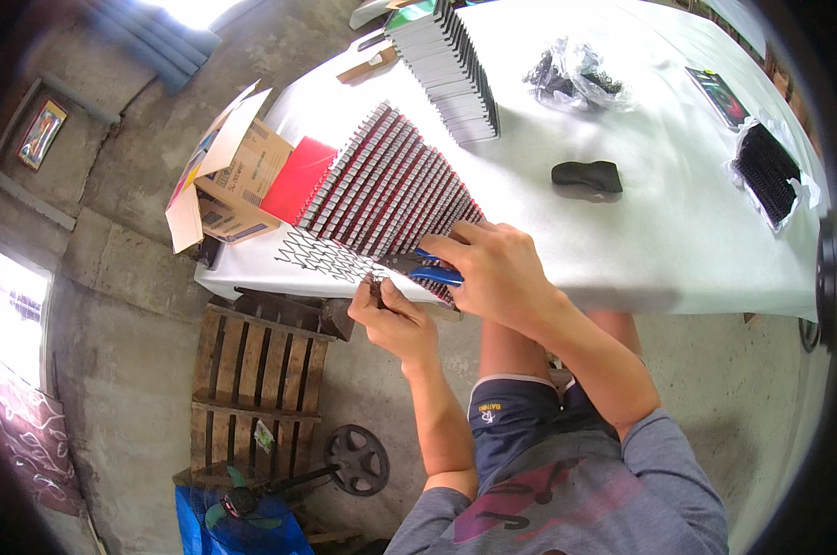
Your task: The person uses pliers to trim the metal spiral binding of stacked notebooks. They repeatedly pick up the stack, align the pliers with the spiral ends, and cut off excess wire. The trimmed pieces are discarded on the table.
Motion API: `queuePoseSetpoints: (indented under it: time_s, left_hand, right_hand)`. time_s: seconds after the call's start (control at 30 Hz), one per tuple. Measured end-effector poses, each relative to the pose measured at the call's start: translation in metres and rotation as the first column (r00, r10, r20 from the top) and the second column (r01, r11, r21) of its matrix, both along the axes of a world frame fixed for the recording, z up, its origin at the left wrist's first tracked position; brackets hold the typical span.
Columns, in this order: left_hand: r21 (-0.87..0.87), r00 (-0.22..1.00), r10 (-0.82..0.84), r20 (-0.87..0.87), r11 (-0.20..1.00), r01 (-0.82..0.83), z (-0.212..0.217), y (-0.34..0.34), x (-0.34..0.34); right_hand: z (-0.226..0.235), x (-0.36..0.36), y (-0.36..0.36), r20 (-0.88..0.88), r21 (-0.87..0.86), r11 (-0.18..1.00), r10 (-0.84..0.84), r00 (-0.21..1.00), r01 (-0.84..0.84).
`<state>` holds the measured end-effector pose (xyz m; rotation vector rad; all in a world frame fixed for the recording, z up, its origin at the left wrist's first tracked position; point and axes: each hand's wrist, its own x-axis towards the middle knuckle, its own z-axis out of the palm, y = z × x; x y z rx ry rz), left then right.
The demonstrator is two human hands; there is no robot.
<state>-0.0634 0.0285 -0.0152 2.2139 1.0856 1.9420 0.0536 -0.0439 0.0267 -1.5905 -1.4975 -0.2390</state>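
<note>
My right hand (494,277) is closed round the blue handles of pliers (435,275), held at the table's near edge. Their dark jaws point left, toward my other hand; what lies between them is too small to make out. The thumb and fingers of my left hand (392,316) pinch the near edge of a dark, diamond-patterned mesh (324,256). This mesh spreads left over the white cloth. Just beyond both hands stands a large block of close rows of small grey pieces with dark red between them (390,190). Part of its near corner is hidden by my right hand.
An open cardboard box (242,171) and a red panel (298,176) stand left on the white-covered table (659,250). Behind are a row of grey panels (446,79) and a plastic bag (576,79). A black pad (587,176) lies right. Wooden pallets (256,379) and a fan (242,502) are below left.
</note>
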Motion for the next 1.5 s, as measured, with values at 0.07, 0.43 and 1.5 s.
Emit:
queuePoseSetpoints:
  time_s: [0.07,0.43,1.5]
  left_hand:
    - [0.008,0.999,0.040,0.000,0.999,-0.040,-0.004,-0.002,0.003]
    - [0.127,-0.078,-0.209,0.975,0.234,0.964,0.003,-0.036,0.002]
    - [-0.283,0.605,-0.226,0.763,0.725,0.627,0.034,-0.008,-0.005]
  right_hand:
    - [0.000,0.001,0.001,0.003,0.010,1.000,-0.001,1.000,0.001]
    - [-0.001,0.003,0.000,-0.024,0.014,0.999,-0.037,0.999,0.038]
    - [0.021,0.002,-0.005,0.144,0.016,0.999,-0.042,0.989,0.040]
